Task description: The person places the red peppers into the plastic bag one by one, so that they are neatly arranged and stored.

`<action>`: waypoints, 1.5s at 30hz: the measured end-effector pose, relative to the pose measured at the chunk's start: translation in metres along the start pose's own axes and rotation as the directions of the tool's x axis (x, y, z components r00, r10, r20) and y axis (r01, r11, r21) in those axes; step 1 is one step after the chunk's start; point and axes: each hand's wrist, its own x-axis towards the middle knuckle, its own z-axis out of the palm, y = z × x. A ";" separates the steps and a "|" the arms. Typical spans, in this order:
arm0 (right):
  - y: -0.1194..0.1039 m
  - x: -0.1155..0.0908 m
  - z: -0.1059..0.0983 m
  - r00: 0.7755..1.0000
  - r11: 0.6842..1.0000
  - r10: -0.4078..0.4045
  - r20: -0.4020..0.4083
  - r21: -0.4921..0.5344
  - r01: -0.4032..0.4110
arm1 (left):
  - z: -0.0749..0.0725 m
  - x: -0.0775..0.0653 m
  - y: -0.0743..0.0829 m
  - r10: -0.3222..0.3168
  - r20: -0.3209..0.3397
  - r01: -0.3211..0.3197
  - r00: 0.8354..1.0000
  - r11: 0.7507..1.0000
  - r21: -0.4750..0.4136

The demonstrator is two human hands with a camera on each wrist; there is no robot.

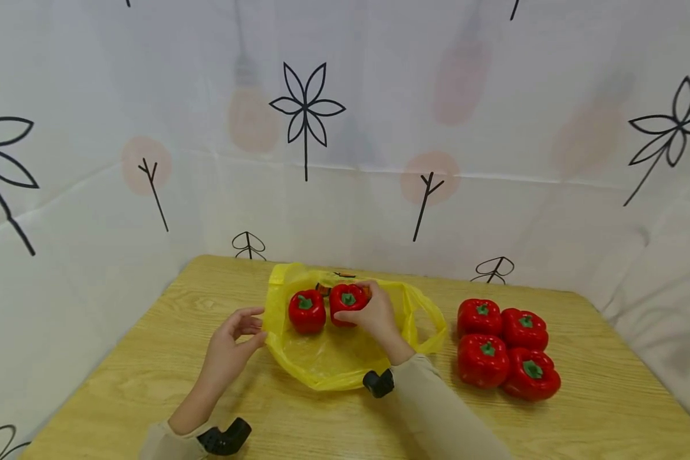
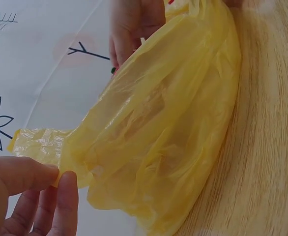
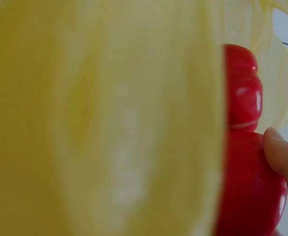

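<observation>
A yellow plastic bag (image 1: 333, 367) lies with its mouth spread on the table. Inside it, toward the left, stands a red bell pepper (image 1: 307, 314) with a green stem. Beside that one, my right hand (image 1: 375, 317) grips a second red bell pepper (image 1: 343, 298) within the bag, thumb on its near side. My left hand (image 1: 234, 338) pinches the bag's left edge between thumb and fingers; the left wrist view shows the thumb (image 2: 33, 173) on the thin plastic. In the right wrist view the bag covers much of the held pepper (image 3: 252, 182).
Several more red bell peppers (image 1: 483, 361) stand in a tight cluster on the wooden table (image 1: 167, 332), right of the bag. One bag handle (image 1: 435, 319) loops out toward them. A white patterned curtain (image 1: 356, 211) hangs behind the table.
</observation>
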 end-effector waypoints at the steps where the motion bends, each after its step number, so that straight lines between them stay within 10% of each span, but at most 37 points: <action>1: 0.001 0.000 0.001 1.000 1.000 -0.003 0.001 -0.002 0.003 | 0.000 0.000 0.000 0.000 0.000 0.000 1.000 1.000 0.000; 45: -0.001 -0.016 -0.014 0.999 1.000 -0.001 0.045 0.030 0.000 | 0.002 -0.001 0.000 -0.018 0.004 0.018 1.000 1.000 -0.009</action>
